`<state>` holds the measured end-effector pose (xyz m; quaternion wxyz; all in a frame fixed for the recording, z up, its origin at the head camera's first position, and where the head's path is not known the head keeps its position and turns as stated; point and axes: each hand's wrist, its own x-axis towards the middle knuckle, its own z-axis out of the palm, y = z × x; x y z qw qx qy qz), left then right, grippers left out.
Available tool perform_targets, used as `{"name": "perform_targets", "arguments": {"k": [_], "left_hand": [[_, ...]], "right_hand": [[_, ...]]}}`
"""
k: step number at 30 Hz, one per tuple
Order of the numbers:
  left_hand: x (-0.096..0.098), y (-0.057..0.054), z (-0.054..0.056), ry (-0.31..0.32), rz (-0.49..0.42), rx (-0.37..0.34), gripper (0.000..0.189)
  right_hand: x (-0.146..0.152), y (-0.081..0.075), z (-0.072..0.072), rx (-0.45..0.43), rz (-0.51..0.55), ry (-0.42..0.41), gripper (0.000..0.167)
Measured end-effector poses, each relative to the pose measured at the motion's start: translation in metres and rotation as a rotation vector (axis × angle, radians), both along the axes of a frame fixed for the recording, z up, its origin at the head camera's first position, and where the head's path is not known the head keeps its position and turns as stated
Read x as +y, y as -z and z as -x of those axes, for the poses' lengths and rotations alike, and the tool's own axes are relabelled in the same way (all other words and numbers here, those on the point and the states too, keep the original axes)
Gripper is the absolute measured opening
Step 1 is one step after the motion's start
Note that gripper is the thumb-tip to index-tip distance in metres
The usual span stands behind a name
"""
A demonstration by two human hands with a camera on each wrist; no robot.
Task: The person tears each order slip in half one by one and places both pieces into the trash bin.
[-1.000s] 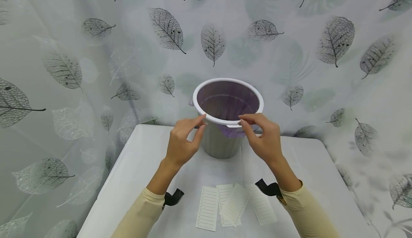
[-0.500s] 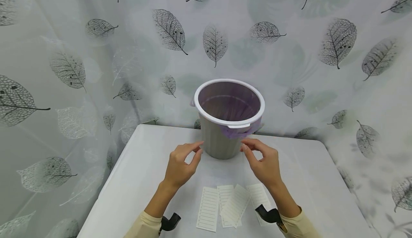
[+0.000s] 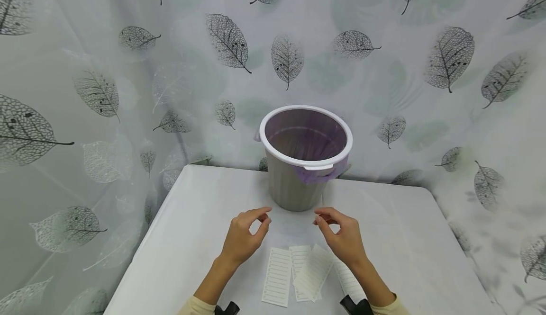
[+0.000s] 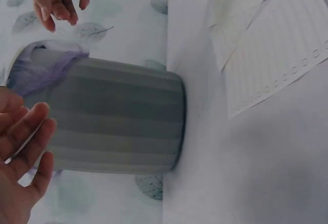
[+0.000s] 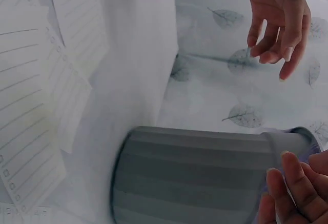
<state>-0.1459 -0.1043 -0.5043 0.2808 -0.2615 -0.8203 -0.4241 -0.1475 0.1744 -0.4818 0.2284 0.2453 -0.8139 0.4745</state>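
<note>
A grey trash bin with a white rim ring stands at the back of the table, a purple bag lining it and folded out over the rim. In front of it, my left hand hovers with relaxed, bent fingers and holds nothing. To the right, my right hand is raised in the same way, also holding nothing. Below and between the hands lie several lined paper slips, some overlapping. In the left wrist view, the fingers appear apart, with the bin beyond them.
The white table reaches back to a leaf-patterned curtain that hangs behind and along both sides. Black wrist mounts sit at the cuffs. Part of one slip is hidden behind the right forearm.
Both hands have come away from the bin's front rim, drawing down and back toward the paper slips. The bin and slips have stayed in place; the head view has shifted slightly.
</note>
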Motion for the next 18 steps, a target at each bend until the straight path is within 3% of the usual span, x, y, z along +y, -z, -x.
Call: {"name": "perform_targets", "arguments": {"k": [9,18], "left_hand": [[0.002,0.027,-0.008,0.014,0.036,-0.146,0.027],[0.001,0.053,-0.012,-0.001,0.111,-0.288,0.026]], "right_hand": [[0.001,0.031,-0.009,-0.074,-0.093,0.023,0.021],[-0.004,0.056,-0.017,-0.149,-0.105,0.035,0.021]]}}
